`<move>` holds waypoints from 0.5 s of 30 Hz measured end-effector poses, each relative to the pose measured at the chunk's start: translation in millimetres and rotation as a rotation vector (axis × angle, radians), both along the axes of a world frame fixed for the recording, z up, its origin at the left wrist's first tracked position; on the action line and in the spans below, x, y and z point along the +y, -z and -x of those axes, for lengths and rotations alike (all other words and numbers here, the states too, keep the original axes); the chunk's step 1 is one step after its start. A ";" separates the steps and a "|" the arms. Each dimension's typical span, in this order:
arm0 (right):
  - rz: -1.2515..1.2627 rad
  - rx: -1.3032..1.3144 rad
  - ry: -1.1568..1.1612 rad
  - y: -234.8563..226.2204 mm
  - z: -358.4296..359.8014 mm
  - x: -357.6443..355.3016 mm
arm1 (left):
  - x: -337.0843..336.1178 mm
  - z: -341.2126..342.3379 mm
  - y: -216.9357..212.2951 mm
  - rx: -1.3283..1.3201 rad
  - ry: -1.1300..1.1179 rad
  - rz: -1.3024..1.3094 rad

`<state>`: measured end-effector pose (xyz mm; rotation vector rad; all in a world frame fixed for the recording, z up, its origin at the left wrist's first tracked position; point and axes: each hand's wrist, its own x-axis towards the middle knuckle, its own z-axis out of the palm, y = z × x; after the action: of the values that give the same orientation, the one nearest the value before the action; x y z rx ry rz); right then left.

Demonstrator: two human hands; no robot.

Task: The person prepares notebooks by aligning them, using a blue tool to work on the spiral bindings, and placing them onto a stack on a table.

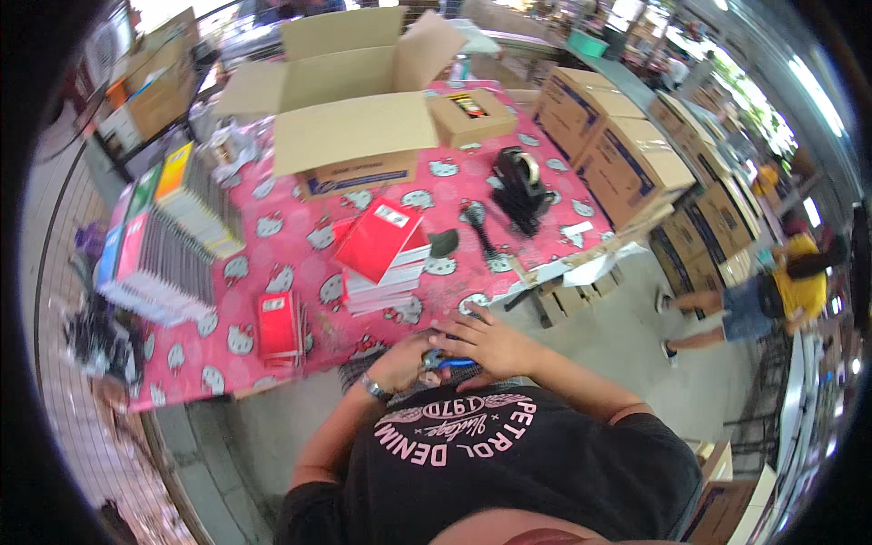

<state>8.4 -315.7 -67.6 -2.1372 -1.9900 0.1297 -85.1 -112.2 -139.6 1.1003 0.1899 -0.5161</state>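
In front of my stomach, at the table's near edge, my left hand (400, 365) is closed on a small blue-handled tool (443, 361) with a metal part; its exact kind is partly hidden. My right hand (489, 345) lies over the tool from the other side, fingers stretched out and slightly apart. Just beyond them on the table stands an uneven stack of red-covered notebooks (380, 241), the top ones turned askew. A smaller pile of red notebooks (279, 327) lies left of it.
A pink patterned cloth covers the table (245, 263). Tall notebook stacks (163, 263) stand left, an open cardboard box (354, 136) behind, a black tape dispenser (520, 186) and black brush-like item (480, 227) right. Closed cartons (627, 163) line the right side; a person in yellow (799, 282) stands beyond.
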 end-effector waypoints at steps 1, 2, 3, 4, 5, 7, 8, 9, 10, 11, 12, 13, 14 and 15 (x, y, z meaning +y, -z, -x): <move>-0.068 -0.041 -0.002 0.2 1.6 5.4 | 5.9 5.3 -18.3 -0.063 -0.002 -0.033; -0.134 -0.086 -0.007 -2.2 1.9 13.6 | 12.6 9.2 -34.3 -0.132 -0.007 -0.064; -0.203 -0.132 -0.012 -4.9 0.3 23.2 | 20.9 11.1 -46.2 -0.158 -0.042 -0.039; -0.281 -0.081 0.018 -15.7 0.9 34.9 | 31.0 13.3 -54.5 -0.178 -0.072 -0.017; -0.325 -0.057 0.047 -17.9 -2.5 44.2 | 42.3 14.9 -64.7 -0.199 -0.099 0.005; -0.406 0.000 0.138 -18.8 -6.8 55.3 | 68.6 15.7 -98.4 -0.332 -0.280 -0.225; -0.486 0.005 0.123 -21.7 -11.7 57.3 | 86.7 15.8 -102.5 -0.326 -0.500 -0.308; -0.576 0.055 0.144 -23.3 -14.1 60.0 | 101.8 14.8 -107.6 -0.318 -0.724 -0.391; -0.660 0.106 0.159 -25.3 -15.2 63.0 | 111.4 7.5 -110.6 -0.328 -0.856 -0.518; -0.743 0.158 0.176 -28.0 -16.8 66.0 | 121.9 -3.3 -109.0 -0.333 -0.985 -0.647; -0.727 0.276 0.248 -37.1 -15.7 68.6 | 128.7 -9.4 -102.9 -0.326 -1.110 -0.778; -0.720 0.315 0.285 -40.8 -16.6 70.8 | 128.1 -15.3 -100.1 -0.254 -1.003 -0.863; -0.712 0.355 0.321 -43.5 -18.3 73.5 | 125.1 -23.0 -97.1 -0.180 -0.894 -0.944; -0.703 0.395 0.358 -46.5 -22.3 77.3 | 123.5 -32.4 -94.3 -0.106 -0.781 -1.021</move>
<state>30.8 -238.3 -21.2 -1.7759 -1.1702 -0.1718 -52.8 11.3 -45.3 1.8882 0.8083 0.4155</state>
